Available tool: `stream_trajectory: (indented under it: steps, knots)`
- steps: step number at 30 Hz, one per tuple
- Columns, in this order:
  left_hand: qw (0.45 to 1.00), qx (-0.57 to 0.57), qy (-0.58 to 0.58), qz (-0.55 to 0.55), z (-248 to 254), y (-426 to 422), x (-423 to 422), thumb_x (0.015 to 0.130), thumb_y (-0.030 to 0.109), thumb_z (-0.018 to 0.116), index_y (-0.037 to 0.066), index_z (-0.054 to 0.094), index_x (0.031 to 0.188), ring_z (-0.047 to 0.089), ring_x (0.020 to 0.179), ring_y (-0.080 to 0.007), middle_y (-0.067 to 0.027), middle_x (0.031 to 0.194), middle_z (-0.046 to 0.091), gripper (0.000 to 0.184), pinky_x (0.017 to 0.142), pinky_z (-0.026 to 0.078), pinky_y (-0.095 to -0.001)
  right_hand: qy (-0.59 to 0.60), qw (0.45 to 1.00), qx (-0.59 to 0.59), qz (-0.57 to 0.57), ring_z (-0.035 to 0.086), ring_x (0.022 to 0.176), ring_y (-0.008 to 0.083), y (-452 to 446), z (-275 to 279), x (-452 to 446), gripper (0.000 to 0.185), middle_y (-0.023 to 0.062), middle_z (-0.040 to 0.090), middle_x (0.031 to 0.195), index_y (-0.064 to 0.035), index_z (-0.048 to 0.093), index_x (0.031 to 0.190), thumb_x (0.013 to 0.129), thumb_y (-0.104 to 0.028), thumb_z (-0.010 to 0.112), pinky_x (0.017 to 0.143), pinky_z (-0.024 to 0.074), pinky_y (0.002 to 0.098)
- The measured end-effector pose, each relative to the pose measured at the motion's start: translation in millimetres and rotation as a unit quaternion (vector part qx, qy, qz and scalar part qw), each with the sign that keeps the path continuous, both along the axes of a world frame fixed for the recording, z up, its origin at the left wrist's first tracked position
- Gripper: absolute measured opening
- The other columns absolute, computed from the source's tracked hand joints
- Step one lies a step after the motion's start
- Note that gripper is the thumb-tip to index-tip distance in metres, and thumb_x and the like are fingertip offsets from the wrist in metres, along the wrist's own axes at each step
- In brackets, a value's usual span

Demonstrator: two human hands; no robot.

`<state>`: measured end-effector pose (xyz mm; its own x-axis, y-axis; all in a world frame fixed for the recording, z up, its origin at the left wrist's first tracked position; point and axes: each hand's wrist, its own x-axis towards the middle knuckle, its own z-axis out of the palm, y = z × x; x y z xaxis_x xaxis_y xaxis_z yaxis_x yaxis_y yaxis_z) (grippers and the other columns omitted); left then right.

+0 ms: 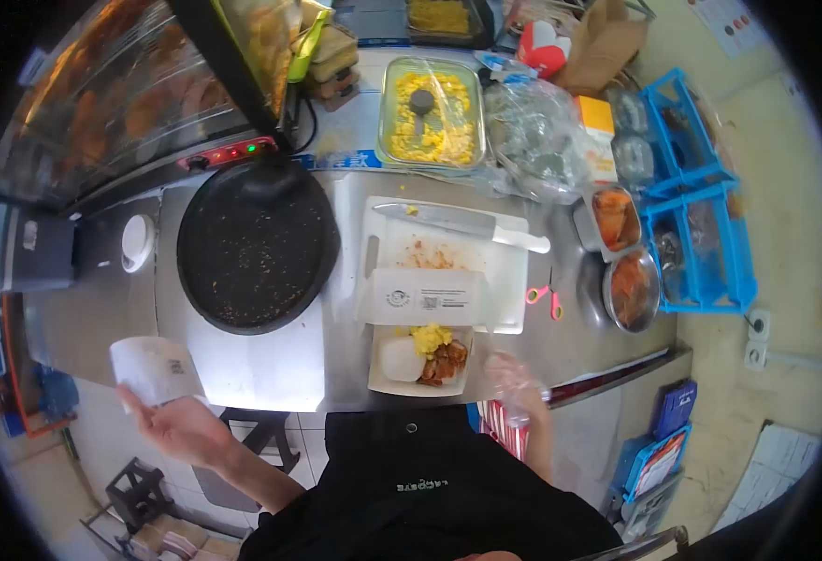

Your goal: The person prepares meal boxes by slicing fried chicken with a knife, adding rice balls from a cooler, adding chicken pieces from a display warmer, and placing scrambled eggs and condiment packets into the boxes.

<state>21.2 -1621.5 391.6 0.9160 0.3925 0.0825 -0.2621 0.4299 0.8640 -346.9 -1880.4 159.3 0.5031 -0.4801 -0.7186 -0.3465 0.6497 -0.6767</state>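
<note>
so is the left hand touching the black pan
Apart: the head view shows bare metal counter between the left hand and the black pan.

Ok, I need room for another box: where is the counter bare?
Bare counter lies between black pan and front edge, left of the food box; also between pink scissors and that edge. It is crowded behind, around the tub and plastic bags, and by the metal bowl.

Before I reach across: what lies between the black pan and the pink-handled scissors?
The head view shows the white cutting board there, with the open box lid overlapping part of it.
</note>
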Motion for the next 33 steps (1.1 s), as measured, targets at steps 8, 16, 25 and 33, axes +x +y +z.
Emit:
stream_trajectory:
  steps: [8,16,25,33]
  knots:
    - [0.969,-0.037,-0.052,-0.24,20.0,-87.8,-62.8,0.087,0.027,0.041,0.006,0.03,0.136,0.025,0.129,-0.0259,-0.0102,0.139,0.027,0.054,0.107,0.017,-0.0433,0.265,0.868,-0.419,-0.031,0.055,0.084,0.0418,86.9,-18.9,92.0,0.04,0.0267,0.057,0.089,0.0009,0.058,0.102,0.093,-0.032,0.037,0.074,0.0414,0.0468]
    - [0.948,0.011,-0.055,-0.312,17.3,-105.9,-144.2,0.086,0.025,0.043,0.006,0.027,0.137,0.026,0.13,-0.0266,-0.0105,0.14,0.026,0.057,0.106,0.022,-0.0435,0.194,0.897,-0.374,-0.133,0.058,0.083,0.0358,86.8,-30.5,55.3,0.037,0.021,0.061,0.084,-0.0081,0.058,0.106,0.092,-0.035,0.038,0.075,0.0433,0.0436]
    - [0.921,0.118,-0.11,-0.355,5.5,-98.4,-186.3,0.086,0.013,0.04,0.004,0.027,0.137,0.026,0.13,-0.0259,-0.0127,0.142,0.026,0.054,0.106,0.023,-0.0403,0.414,0.802,-0.424,-0.079,0.048,0.109,0.0259,117.5,59.0,-190.2,0.034,0.0139,0.052,0.118,-0.0009,0.051,0.115,0.092,-0.024,0.042,0.095,0.0337,0.0397]
    - [0.526,0.378,-0.226,-0.728,-45.4,-171.6,-333.1,0.078,-0.002,0.05,0.002,0.053,0.117,0.054,0.105,-0.0248,-0.0167,0.114,0.056,0.039,0.089,0.039,-0.0311,0.634,0.683,-0.323,-0.164,0.046,0.11,0.0293,163.6,14.6,-321.6,0.04,0.0157,0.051,0.119,-0.0019,0.046,0.122,0.085,-0.017,0.043,0.095,0.0333,0.0431]
